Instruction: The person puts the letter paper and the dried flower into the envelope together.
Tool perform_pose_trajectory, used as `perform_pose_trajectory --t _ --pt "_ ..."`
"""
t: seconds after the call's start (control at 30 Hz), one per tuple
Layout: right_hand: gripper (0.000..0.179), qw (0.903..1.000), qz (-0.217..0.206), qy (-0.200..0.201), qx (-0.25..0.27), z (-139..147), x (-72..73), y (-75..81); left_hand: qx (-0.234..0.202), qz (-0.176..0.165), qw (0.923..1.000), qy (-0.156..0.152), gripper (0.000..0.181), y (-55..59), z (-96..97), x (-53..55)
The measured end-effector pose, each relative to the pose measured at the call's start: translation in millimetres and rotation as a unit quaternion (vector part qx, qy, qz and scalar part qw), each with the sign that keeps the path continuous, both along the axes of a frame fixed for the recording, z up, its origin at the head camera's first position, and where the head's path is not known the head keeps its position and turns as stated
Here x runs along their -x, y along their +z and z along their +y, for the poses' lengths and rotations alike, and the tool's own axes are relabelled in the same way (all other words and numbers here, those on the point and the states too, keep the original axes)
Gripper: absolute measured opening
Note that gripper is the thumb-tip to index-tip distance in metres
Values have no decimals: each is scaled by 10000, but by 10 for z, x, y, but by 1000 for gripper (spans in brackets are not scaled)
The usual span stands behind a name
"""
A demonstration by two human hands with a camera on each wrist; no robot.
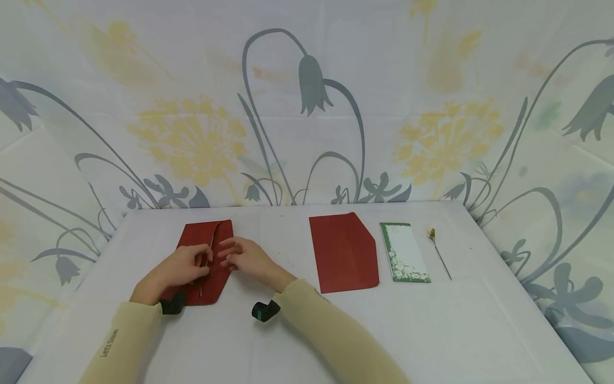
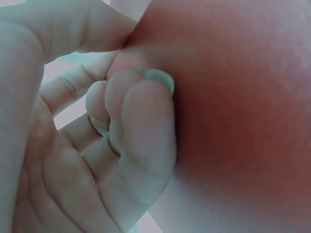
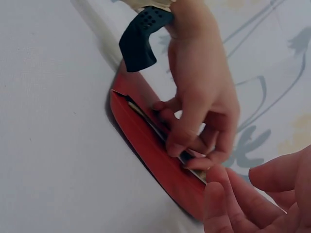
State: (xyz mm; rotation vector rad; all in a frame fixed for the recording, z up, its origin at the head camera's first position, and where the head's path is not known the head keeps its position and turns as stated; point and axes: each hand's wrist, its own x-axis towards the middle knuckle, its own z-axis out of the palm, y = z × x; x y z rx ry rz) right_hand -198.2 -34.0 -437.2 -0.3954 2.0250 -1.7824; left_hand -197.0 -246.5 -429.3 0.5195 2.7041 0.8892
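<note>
A red envelope (image 1: 198, 233) lies at the left of the table, its long opening edge raised a little. In the right wrist view, thin pale and dark edges (image 3: 146, 116) show inside that opening; what they belong to cannot be told. My left hand (image 1: 179, 264) pinches the envelope's edge between thumb and finger, the other fingers curled beneath. My right hand (image 1: 249, 258) hovers at the envelope's right side with loosely bent fingers. In the right wrist view its fingertips (image 3: 216, 191) are close to the opening; contact is unclear.
Right of centre lies a second red envelope (image 1: 344, 253). Beside it are a white card with a green floral border (image 1: 406, 250) and a dried yellow flower on a thin stem (image 1: 433, 234). Behind the white table (image 1: 288, 341) hangs a flower-patterned cloth (image 1: 288, 133).
</note>
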Motion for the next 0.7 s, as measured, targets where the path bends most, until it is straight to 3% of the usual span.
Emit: perform_pose_trajectory --t 0.37,0.7 --pt "40 9998 200 6 5 400 45 140 -122 19 9999 -8 15 -23 4 -25" --pt "42 9990 332 -230 -203 784 83 128 -229 -120 9997 52 15 -11 1 -38"
